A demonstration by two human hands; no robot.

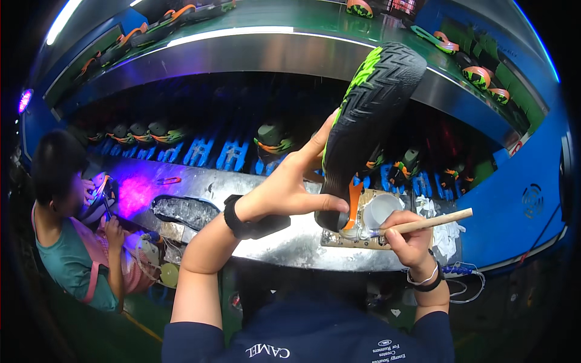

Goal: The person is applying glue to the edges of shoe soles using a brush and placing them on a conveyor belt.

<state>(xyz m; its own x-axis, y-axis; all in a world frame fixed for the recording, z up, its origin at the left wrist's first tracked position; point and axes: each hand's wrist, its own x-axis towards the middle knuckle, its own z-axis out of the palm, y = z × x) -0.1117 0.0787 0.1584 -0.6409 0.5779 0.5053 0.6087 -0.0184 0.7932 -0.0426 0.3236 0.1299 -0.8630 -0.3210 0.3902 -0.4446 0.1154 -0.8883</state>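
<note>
Right hand (409, 240): gripped the wooden handle of a brush (439, 220), just nearer than the white bowl (381, 209) and to its right.
Brush: its bristle end lay to the bowl's near left, by the dark shoe (378, 100); contact could not be told.
Left hand (295, 186): clasped that shoe left of the bowl, thumb on the sole.
Dark shoe: was raised, sole showing, its lower end left of the bowl.
Cardboard (331, 239): lay under the bowl.
Co-worker (75, 260): sat well left of the bowl.
Blue rack (231, 155): stood beyond the bowl.
</note>
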